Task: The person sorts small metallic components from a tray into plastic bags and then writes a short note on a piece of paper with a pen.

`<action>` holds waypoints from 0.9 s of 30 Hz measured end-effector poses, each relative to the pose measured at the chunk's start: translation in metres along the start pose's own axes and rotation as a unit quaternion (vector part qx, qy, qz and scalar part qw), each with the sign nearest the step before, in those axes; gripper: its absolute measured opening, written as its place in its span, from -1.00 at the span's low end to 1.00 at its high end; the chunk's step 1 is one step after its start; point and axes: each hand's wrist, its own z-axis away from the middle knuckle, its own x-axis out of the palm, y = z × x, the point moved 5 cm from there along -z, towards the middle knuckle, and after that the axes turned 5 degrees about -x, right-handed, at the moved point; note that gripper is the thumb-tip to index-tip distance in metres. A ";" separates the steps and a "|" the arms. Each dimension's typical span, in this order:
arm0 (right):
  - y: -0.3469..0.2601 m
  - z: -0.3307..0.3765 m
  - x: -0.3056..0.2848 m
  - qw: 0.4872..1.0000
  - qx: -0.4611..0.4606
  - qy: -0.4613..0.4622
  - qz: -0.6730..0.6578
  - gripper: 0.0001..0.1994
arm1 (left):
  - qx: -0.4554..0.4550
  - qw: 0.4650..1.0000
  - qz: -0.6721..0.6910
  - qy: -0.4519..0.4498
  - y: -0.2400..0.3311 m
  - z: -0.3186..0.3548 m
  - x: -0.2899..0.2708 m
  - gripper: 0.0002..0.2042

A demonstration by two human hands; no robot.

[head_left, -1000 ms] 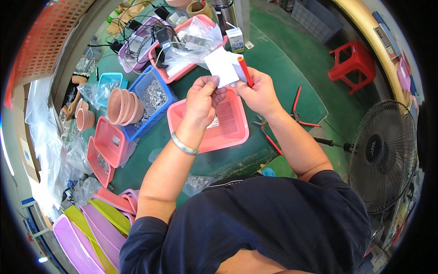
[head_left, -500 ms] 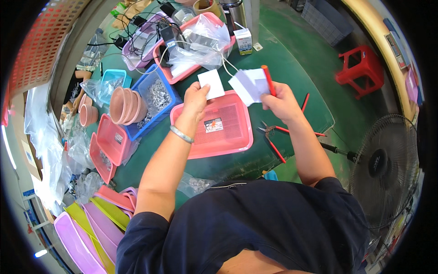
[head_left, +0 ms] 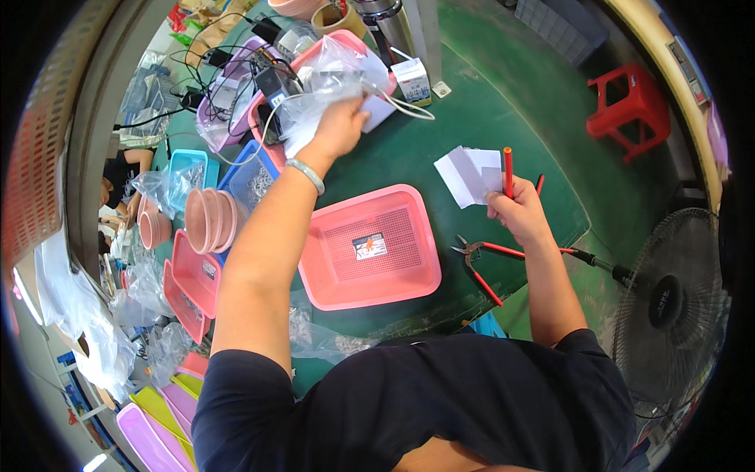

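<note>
Head view | your right hand [head_left: 517, 211]: fingers grasping red pen [head_left: 508, 175] and folded papers [head_left: 465, 178], right of near pink basket [head_left: 376, 288] | your left hand [head_left: 343, 130]: blurred, at far pink basket [head_left: 383, 76] and clear bag [head_left: 326, 77], cannot tell whether fingers grip | red-handled pliers [head_left: 486, 285]: near right

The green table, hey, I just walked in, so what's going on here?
A person has both hands over the green table. The right hand holds some papers and a red pen. The left hand is at the far pink tray, beside a white card and clear plastic; it is blurred, so its grip is unclear. A nearer pink tray sits in front, with pliers to its right.
</note>
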 end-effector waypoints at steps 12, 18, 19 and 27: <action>0.009 -0.015 -0.002 0.996 -0.084 0.010 -0.012 -0.92 | 0.012 0.984 -0.177 -0.001 0.004 -0.042 0.000 -0.88; 0.003 -0.014 0.007 0.999 -0.047 -0.001 -0.016 -0.94 | -0.050 0.940 -0.283 -0.182 -0.005 -0.048 0.029 -0.78; 0.003 -0.013 0.011 0.999 -0.029 -0.011 -0.030 -0.94 | -0.051 0.946 -0.280 -0.153 0.000 -0.042 0.032 -0.77; -0.010 0.011 0.065 0.986 0.020 -0.143 -0.087 -0.93 | -0.033 0.995 -0.047 0.082 0.036 0.043 -0.018 -0.63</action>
